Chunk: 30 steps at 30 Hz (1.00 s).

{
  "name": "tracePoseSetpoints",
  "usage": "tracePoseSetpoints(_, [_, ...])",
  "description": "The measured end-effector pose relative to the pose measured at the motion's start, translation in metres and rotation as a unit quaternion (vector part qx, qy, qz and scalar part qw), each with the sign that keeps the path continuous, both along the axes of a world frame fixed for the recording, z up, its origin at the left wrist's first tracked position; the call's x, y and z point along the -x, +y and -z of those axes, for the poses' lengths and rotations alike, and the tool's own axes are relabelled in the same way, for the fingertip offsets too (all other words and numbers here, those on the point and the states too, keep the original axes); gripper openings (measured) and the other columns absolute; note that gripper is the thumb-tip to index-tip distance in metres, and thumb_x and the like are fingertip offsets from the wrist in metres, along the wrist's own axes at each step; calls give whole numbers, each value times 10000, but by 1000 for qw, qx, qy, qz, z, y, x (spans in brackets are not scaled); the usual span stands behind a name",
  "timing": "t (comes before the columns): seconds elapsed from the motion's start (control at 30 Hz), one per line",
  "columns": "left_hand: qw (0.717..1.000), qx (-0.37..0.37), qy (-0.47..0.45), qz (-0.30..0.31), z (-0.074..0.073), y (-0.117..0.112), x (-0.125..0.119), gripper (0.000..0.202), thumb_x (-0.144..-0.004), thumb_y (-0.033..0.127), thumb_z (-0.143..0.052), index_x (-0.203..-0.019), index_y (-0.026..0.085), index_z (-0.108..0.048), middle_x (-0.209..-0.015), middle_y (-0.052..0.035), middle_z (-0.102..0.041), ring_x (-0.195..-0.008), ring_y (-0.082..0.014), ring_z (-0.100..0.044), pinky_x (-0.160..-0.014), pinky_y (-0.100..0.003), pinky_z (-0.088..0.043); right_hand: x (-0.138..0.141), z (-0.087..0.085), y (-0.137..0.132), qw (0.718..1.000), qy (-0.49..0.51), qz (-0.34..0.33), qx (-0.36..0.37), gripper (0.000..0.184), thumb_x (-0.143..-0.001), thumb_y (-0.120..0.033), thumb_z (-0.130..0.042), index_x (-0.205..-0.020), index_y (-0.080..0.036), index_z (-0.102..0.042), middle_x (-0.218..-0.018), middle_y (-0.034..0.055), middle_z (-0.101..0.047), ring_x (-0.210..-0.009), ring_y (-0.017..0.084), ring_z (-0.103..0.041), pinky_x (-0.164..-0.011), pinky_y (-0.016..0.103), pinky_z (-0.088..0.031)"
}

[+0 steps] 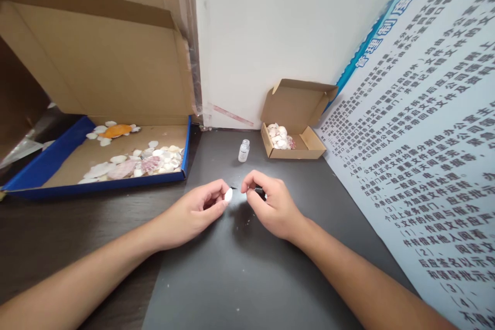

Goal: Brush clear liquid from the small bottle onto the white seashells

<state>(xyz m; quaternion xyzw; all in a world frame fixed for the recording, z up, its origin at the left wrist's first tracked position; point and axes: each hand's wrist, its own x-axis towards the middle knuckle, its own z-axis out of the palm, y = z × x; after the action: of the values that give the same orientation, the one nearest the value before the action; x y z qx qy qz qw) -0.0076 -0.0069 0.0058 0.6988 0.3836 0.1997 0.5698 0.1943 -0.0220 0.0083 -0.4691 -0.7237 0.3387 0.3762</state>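
I'm looking at a dark wooden bench (31, 242) with streaky grain, and I take the clock from the middle of the smooth grey mat (240, 294) laid over part of it, twelve pointing away from the person seated there. The wood shows bare around nine o'clock. At ten o'clock sits a wide, shallow blue box (96, 186), its brown cardboard lid raised; I can't tell whether its near right corner touches the mat. On the mat itself, a small clear bottle (243, 151) with a pale label stands upright at twelve. A smaller brown box (286, 154) sits at one o'clock, lid up, well apart from the blue one. White specks (248, 221) dot the mat, some near its middle and others towards six and eight.
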Motion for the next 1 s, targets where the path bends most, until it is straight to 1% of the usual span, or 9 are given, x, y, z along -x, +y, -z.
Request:
tracePoseSetpoints(0.13, [1000,-8,0,-1,0,0,0,293,-933,477,-456,-865,192,-454,-686,57,-377,-599,-101,-308,-554,-224,-299,1,0,0,998,55,-31,32,114,-817,-147,-454,-802,-179,-563,-721,-17,-530,-647,102,-457,-618,214,-365])
tracePoseSetpoints(0.27, [1000,-6,7,-6,0,0,-1,287,-935,474,-453,-866,196,-444,-661,62,-373,-578,-97,-310,-538,-222,-290,1,0,0,1000,-11,11,2,103,-803,-137,-473,-809,-179,-566,-734,-10,-545,-663,109,-462,-620,217,-357])
tracePoseSetpoints(0.4, [1000,0,4,-4,-1,0,0,301,-935,483,-460,-858,192,-452,-658,62,-384,-571,-92,-314,-531,-220,-289,1,-1,0,999,39,-23,28,122,-808,-147,-453,-797,-179,-569,-724,-12,-540,-662,107,-468,-633,215,-370])
tracePoseSetpoints(0.47, [1000,3,3,-7,-2,0,0,304,-934,487,-461,-864,191,-458,-653,63,-383,-569,-92,-316,-528,-220,-288,1,0,0,999,16,-21,24,119,-804,-144,-457,-796,-182,-571,-711,-16,-534,-650,106,-458,-626,213,-363])
tracePoseSetpoints(0.53, [1000,7,1,-12,-2,0,0,299,-929,486,-467,-875,192,-465,-650,62,-387,-568,-94,-321,-525,-218,-287,1,2,0,999,-39,3,13,113,-796,-137,-471,-796,-184,-574,-691,-20,-525,-624,104,-435,-607,212,-344])
tracePoseSetpoints(0.6, [1000,9,-3,-16,-2,0,0,292,-921,482,-478,-880,193,-468,-651,61,-396,-569,-94,-326,-523,-217,-285,1,3,1,998,-64,14,13,109,-795,-136,-479,-795,-184,-577,-685,-20,-525,-617,104,-428,-599,212,-336])
tracePoseSetpoints(0.77, [1000,9,-12,-15,-1,1,0,289,-906,480,-496,-876,194,-467,-640,66,-387,-559,-92,-312,-520,-220,-272,0,1,0,998,42,-29,42,122,-803,-147,-455,-786,-179,-571,-713,-13,-526,-654,107,-463,-623,213,-364])
tracePoseSetpoints(0.83, [1000,10,-14,-14,0,2,0,284,-907,476,-497,-874,195,-466,-629,69,-379,-554,-93,-309,-522,-224,-268,0,0,0,997,63,-31,45,128,-805,-149,-445,-778,-177,-567,-706,-15,-520,-636,102,-453,-615,213,-362])
tracePoseSetpoints(1.0, [1000,8,-25,-12,0,2,1,263,-912,451,-497,-878,191,-473,-640,69,-375,-561,-92,-301,-527,-227,-265,-1,1,1,999,-36,10,3,106,-788,-130,-475,-791,-178,-570,-700,-16,-520,-629,103,-434,-602,217,-340])
